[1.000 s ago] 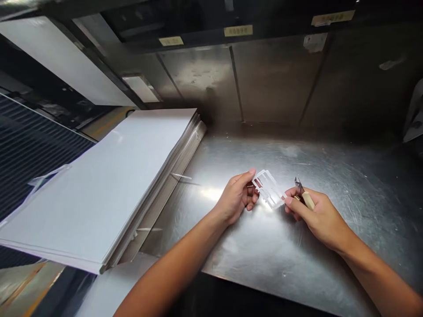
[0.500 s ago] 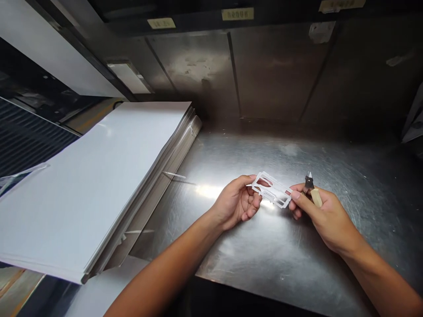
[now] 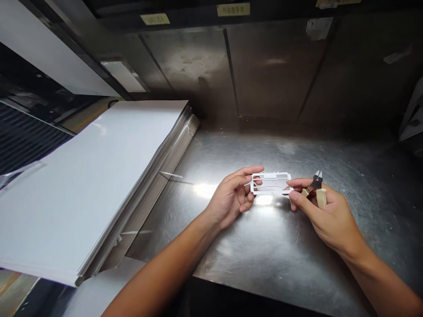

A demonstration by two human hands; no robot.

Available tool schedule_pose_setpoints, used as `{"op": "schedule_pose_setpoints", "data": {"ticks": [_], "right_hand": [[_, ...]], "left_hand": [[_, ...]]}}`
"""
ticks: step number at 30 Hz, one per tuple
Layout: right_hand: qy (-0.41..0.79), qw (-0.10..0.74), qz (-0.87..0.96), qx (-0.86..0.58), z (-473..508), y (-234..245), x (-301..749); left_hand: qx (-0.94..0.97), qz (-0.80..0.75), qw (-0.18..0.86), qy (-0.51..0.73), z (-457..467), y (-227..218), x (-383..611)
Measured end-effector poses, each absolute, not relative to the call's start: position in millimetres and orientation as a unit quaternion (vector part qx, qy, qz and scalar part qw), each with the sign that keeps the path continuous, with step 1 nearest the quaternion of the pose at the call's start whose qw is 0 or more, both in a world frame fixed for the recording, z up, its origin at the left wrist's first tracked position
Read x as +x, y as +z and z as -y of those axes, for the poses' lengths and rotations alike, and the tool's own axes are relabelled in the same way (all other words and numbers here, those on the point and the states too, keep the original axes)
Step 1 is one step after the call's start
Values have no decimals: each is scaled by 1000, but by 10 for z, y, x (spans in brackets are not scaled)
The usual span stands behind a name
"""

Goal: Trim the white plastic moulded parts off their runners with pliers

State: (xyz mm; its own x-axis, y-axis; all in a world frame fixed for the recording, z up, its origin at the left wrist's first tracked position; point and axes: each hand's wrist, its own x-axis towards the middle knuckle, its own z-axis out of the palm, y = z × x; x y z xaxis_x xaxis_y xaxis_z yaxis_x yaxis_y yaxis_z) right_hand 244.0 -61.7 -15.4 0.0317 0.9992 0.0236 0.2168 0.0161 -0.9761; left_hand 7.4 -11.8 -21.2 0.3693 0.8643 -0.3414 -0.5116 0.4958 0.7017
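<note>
A stack of white sheets (image 3: 99, 176) lies at the left of the steel desk (image 3: 264, 264). Our left hand (image 3: 231, 198) pinches the left end of a white plastic frame (image 3: 271, 184), held level above the desk. Our right hand (image 3: 325, 211) pinches its right end, grip also closed around tan-handled cutters (image 3: 316, 187).
</note>
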Motion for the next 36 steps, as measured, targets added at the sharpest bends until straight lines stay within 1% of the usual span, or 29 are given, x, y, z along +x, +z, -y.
{"op": "schedule_pose_setpoints", "data": {"ticks": [5, 13, 26, 36], "right_hand": [[420, 477, 549, -543, 631, -159, 2397], [431, 467, 543, -549, 646, -142, 2396], [453, 474, 529, -539, 660, -134, 2421], [450, 489, 528, -529, 651, -121, 2403]], "left_hand": [[230, -349, 793, 444, 117, -201, 70], [219, -339, 799, 446, 125, -208, 56], [247, -369, 776, 447, 141, -154, 96], [247, -367, 779, 445, 146, -151, 106]]}}
